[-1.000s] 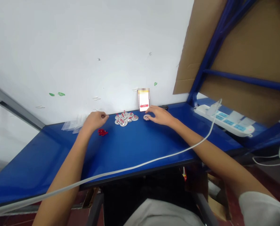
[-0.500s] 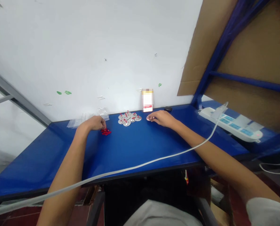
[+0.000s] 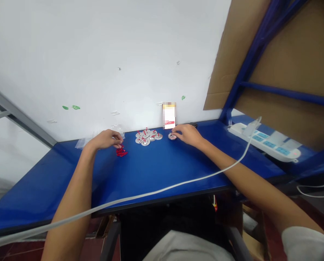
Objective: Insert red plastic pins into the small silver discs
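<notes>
My left hand point(image 3: 106, 139) hovers just above a small heap of red loops point(image 3: 121, 152) on the blue table point(image 3: 156, 170), fingers curled in a pinch on a red loop. My right hand point(image 3: 187, 134) rests near the table's back, its fingertips closed on a single silver disc point(image 3: 172, 136). Between the hands lies a cluster of several silver discs with red loops point(image 3: 147, 136).
A phone point(image 3: 169, 116) leans upright against the white wall behind the discs. Clear plastic bags point(image 3: 85, 142) lie at the back left. A white power strip point(image 3: 265, 143) sits at the right under cardboard panels. A white cable point(image 3: 151, 192) crosses the table's front.
My left hand dropped to the red loops and now lifts slightly from them. My right hand stayed at the single disc.
</notes>
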A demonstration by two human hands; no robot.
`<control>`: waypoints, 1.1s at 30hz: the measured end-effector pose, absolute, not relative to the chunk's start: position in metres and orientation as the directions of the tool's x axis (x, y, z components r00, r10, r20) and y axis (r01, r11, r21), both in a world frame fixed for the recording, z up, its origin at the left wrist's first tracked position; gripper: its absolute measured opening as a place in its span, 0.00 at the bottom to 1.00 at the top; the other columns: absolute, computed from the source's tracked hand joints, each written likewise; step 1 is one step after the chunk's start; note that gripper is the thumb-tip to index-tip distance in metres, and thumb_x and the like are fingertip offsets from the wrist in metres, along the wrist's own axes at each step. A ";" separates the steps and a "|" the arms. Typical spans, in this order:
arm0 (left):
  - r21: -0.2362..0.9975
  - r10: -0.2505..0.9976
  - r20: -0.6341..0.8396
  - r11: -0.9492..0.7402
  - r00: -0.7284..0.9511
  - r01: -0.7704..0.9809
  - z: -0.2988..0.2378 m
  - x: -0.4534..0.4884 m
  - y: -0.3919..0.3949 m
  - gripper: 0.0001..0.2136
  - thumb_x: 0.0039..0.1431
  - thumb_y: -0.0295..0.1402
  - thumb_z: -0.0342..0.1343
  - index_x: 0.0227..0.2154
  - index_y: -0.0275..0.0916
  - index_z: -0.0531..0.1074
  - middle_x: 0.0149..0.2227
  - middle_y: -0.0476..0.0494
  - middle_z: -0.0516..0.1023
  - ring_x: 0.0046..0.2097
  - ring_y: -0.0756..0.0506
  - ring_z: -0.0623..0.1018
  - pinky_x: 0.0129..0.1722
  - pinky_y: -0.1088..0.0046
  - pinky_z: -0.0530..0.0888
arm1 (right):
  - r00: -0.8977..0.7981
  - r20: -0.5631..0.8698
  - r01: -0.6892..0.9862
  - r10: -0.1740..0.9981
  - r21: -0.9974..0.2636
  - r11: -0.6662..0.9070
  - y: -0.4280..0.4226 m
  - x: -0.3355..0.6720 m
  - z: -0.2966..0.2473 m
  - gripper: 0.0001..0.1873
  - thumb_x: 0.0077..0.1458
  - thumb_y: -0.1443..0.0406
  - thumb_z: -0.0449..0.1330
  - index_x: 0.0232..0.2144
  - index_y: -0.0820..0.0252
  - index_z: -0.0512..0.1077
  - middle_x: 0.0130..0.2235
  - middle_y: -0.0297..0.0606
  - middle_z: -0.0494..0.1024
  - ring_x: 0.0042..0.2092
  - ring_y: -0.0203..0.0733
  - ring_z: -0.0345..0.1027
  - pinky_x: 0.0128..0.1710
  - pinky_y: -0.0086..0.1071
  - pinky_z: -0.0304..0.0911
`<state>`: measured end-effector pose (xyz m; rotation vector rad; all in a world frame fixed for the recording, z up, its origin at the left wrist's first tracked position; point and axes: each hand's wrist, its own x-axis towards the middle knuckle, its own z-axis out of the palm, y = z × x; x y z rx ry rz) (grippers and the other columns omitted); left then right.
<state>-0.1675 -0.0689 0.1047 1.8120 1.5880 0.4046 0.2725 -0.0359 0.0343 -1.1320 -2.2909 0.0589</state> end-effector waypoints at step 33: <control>0.939 0.881 0.292 -0.337 0.372 0.061 0.047 -0.029 -0.102 0.19 0.53 0.37 0.78 0.47 0.38 0.85 0.44 0.39 0.87 0.45 0.43 0.85 0.49 0.66 0.81 | -0.701 0.564 0.272 0.437 -0.355 0.895 -0.094 0.220 0.034 0.06 0.72 0.63 0.65 0.44 0.54 0.84 0.48 0.36 0.87 0.47 0.43 0.82 0.45 0.33 0.70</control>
